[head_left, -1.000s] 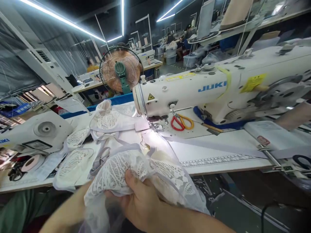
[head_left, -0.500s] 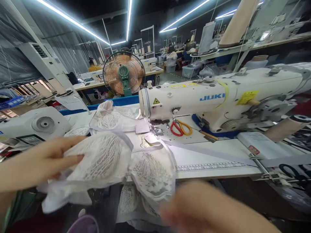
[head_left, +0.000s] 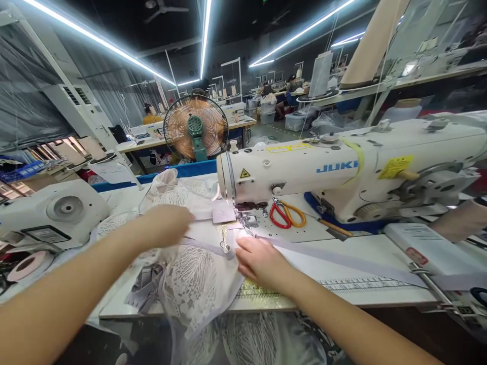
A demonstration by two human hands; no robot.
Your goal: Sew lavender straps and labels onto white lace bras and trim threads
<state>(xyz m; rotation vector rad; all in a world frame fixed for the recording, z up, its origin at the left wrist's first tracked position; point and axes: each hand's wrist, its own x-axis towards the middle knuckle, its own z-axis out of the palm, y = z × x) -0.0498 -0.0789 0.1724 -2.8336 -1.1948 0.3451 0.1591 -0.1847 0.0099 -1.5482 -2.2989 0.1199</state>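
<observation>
Head view: lace garment [head_left: 196, 284] by the sewing machine [head_left: 289, 175]

Garment lay left of the right hand [head_left: 262, 261], lengthwise toward the wearer, over the desk [head_left: 365, 244] edge. Right hand nearer the machine, fingers curled; left hand [head_left: 167, 225] blurred. Couldn't tell either grip.

The person's left hand [head_left: 169, 223] is bare, its outline smeared by blur so that finer detail cannot be made out. The right hand [head_left: 262, 261] is bare too and sharper, with a rounded back and a slim wrist [head_left: 292, 281]. The left forearm [head_left: 76, 289] and right forearm [head_left: 342, 317] are uncovered, smooth and tapering, broadest toward the near edge.
</observation>
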